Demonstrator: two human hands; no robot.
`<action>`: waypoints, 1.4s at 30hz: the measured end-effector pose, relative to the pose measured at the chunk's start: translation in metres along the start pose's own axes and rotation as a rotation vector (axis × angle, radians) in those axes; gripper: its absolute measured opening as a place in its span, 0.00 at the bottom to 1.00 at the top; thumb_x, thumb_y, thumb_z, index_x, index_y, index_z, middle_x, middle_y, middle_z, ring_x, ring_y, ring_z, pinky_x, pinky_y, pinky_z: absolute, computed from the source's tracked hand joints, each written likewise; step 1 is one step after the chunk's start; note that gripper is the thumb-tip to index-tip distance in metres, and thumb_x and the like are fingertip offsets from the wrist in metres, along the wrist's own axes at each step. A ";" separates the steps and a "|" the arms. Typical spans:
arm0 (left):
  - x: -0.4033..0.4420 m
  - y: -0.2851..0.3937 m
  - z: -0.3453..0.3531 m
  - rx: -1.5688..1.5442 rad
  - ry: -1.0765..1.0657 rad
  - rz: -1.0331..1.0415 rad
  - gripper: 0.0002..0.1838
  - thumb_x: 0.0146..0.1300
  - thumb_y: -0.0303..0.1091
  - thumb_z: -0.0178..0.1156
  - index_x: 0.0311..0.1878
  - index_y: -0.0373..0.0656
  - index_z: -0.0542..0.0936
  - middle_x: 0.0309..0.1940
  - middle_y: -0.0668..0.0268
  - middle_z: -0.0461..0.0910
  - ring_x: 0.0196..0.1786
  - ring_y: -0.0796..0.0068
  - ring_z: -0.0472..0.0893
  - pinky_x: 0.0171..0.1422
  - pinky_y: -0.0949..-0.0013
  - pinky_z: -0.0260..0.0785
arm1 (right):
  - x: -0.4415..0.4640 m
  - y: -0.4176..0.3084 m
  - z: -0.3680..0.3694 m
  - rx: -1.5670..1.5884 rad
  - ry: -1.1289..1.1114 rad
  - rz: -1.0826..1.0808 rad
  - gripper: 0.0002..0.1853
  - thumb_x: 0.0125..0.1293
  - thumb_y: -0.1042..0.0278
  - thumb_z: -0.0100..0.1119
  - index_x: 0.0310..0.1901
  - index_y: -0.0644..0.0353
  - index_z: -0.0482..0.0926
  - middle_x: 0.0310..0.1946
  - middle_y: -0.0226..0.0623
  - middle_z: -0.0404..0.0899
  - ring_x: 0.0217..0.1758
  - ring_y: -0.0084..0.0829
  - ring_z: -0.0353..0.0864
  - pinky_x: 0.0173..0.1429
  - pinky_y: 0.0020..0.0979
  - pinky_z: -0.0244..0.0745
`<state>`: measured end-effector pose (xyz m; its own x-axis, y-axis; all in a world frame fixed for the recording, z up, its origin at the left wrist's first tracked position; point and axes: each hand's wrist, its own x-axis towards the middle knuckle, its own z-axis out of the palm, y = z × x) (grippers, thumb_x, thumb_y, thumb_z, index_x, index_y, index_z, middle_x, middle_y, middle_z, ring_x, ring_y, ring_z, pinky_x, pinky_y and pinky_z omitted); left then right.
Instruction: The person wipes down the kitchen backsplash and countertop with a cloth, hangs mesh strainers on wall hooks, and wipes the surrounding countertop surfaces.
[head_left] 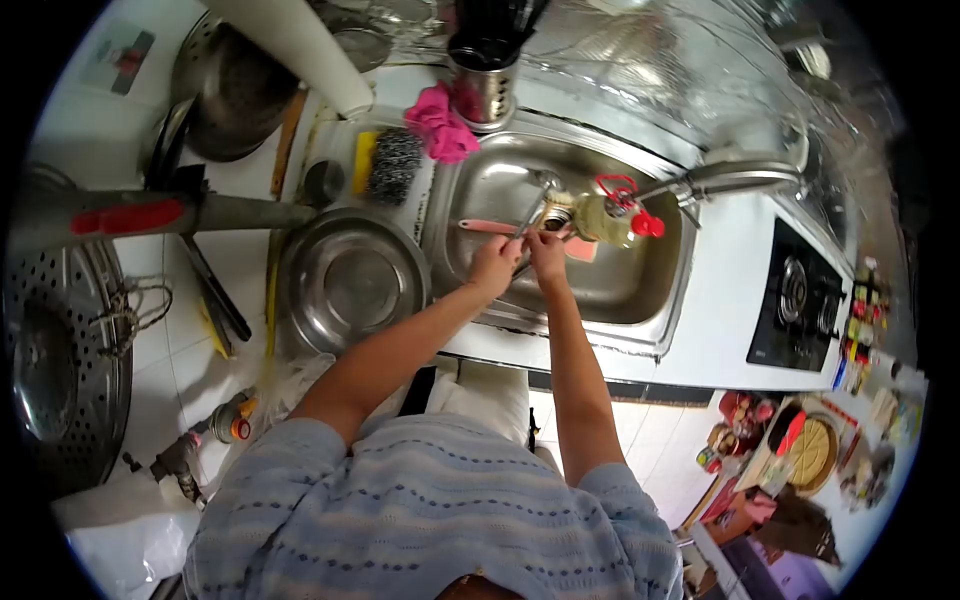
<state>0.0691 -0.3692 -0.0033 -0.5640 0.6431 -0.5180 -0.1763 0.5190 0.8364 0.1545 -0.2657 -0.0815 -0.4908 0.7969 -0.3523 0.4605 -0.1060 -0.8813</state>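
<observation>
The left hand [492, 265] is clamped on the handle of a metal utensil [528, 216], while the right hand [546, 256] is bent in close beside it — whether its fingers grip anything I cannot tell. If the utensil is wet, its slim handle could twist or slip and drop into the sink [655, 290]; with the hands so close, a stray movement could also make them knock together. The utensil runs up and away from the left hand's fingers, its far end pointing toward the back of the sink, above and slightly left of the right hand. A pink tool [484, 226] lies behind and partly beneath the hands. Just right of them is a bottle [597, 221] with a red top — an elbow or wrist swung that way could tip it. Farther out, a tap [735, 180] reaches over from the right, and a basin [360, 285] sits on the left.
</observation>
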 end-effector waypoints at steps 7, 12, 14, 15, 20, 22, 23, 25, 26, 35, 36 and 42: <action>0.025 -0.005 0.014 0.344 0.094 0.056 0.13 0.63 0.35 0.47 0.42 0.35 0.74 0.38 0.47 0.77 0.41 0.45 0.75 0.49 0.52 0.66 | 0.012 0.004 0.000 -0.085 0.074 0.185 0.14 0.63 0.62 0.51 0.31 0.66 0.78 0.17 0.32 0.73 0.18 0.18 0.68 0.20 0.24 0.62; 0.019 0.010 -0.006 0.299 0.240 0.403 0.14 0.62 0.30 0.51 0.50 0.35 0.70 0.45 0.51 0.74 0.43 0.53 0.76 0.51 0.59 0.68 | 0.002 -0.056 0.003 -0.096 0.279 0.115 0.17 0.63 0.61 0.48 0.36 0.69 0.77 0.26 0.46 0.78 0.30 0.36 0.77 0.37 0.35 0.69; 0.011 0.034 -0.035 0.169 0.251 0.461 0.14 0.62 0.29 0.52 0.49 0.35 0.70 0.44 0.52 0.74 0.43 0.56 0.76 0.50 0.61 0.69 | -0.001 -0.089 0.022 -0.015 0.259 -0.171 0.15 0.64 0.63 0.48 0.35 0.69 0.76 0.26 0.44 0.78 0.28 0.35 0.75 0.36 0.35 0.69; 0.004 0.052 -0.054 0.089 0.280 0.473 0.13 0.61 0.29 0.52 0.47 0.37 0.70 0.42 0.52 0.74 0.44 0.54 0.74 0.52 0.58 0.66 | -0.002 -0.098 0.028 -0.004 0.236 -0.198 0.15 0.65 0.63 0.48 0.34 0.69 0.76 0.26 0.43 0.78 0.28 0.35 0.76 0.37 0.35 0.70; 0.010 0.069 -0.130 0.235 0.593 0.600 0.10 0.58 0.26 0.52 0.44 0.38 0.72 0.38 0.56 0.74 0.41 0.57 0.74 0.48 0.61 0.67 | -0.010 -0.167 0.101 0.051 -0.253 -0.052 0.22 0.61 0.55 0.55 0.46 0.67 0.70 0.29 0.49 0.79 0.34 0.39 0.80 0.39 0.35 0.71; 0.017 0.064 -0.147 0.226 0.639 0.595 0.09 0.55 0.25 0.53 0.41 0.39 0.72 0.36 0.56 0.73 0.43 0.53 0.72 0.50 0.57 0.64 | 0.000 -0.156 0.129 0.010 -0.276 -0.269 0.30 0.57 0.49 0.58 0.51 0.65 0.65 0.32 0.59 0.78 0.35 0.54 0.79 0.40 0.44 0.71; 0.020 0.061 -0.156 0.227 0.646 0.597 0.09 0.55 0.25 0.53 0.41 0.39 0.72 0.36 0.56 0.73 0.43 0.53 0.72 0.50 0.57 0.64 | 0.001 -0.157 0.139 -0.142 -0.248 -0.240 0.29 0.55 0.53 0.58 0.50 0.66 0.65 0.33 0.63 0.76 0.36 0.59 0.77 0.41 0.49 0.70; 0.021 0.056 -0.171 0.308 0.688 0.571 0.08 0.56 0.25 0.53 0.40 0.38 0.72 0.36 0.55 0.73 0.43 0.53 0.72 0.51 0.58 0.64 | 0.004 -0.156 0.151 -0.243 -0.224 -0.307 0.25 0.53 0.58 0.57 0.48 0.68 0.65 0.31 0.61 0.76 0.36 0.59 0.77 0.41 0.52 0.69; 0.021 0.054 -0.178 0.339 0.703 0.569 0.07 0.56 0.24 0.52 0.39 0.38 0.72 0.36 0.54 0.73 0.44 0.52 0.72 0.51 0.58 0.64 | 0.004 -0.155 0.152 -0.244 -0.226 -0.310 0.25 0.53 0.58 0.57 0.48 0.68 0.65 0.31 0.61 0.76 0.36 0.59 0.77 0.41 0.52 0.69; 0.027 0.056 -0.236 0.357 0.853 0.455 0.10 0.59 0.20 0.47 0.44 0.38 0.68 0.45 0.52 0.69 0.48 0.50 0.69 0.54 0.56 0.63 | -0.026 -0.169 0.074 -0.032 -0.195 -0.234 0.21 0.55 0.69 0.54 0.49 0.71 0.68 0.23 0.46 0.76 0.23 0.36 0.76 0.30 0.35 0.70; 0.032 0.056 -0.239 0.549 0.805 0.329 0.13 0.59 0.20 0.48 0.47 0.38 0.67 0.49 0.50 0.67 0.52 0.48 0.67 0.56 0.55 0.62 | -0.029 -0.165 0.060 0.045 -0.173 -0.241 0.22 0.56 0.70 0.54 0.52 0.72 0.67 0.22 0.42 0.76 0.23 0.30 0.74 0.29 0.32 0.69; 0.067 0.045 -0.251 1.056 0.560 -0.210 0.26 0.59 0.27 0.53 0.61 0.40 0.60 0.60 0.47 0.60 0.63 0.43 0.60 0.64 0.48 0.57 | -0.028 -0.150 -0.012 0.245 0.078 -0.090 0.23 0.60 0.76 0.49 0.57 0.74 0.63 0.22 0.29 0.73 0.23 0.16 0.68 0.27 0.20 0.65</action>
<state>-0.1791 -0.4443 0.0447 -0.9200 0.2945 -0.2584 0.2911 0.9553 0.0522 0.1081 -0.2644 0.0643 -0.4588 0.8520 -0.2521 0.2202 -0.1659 -0.9613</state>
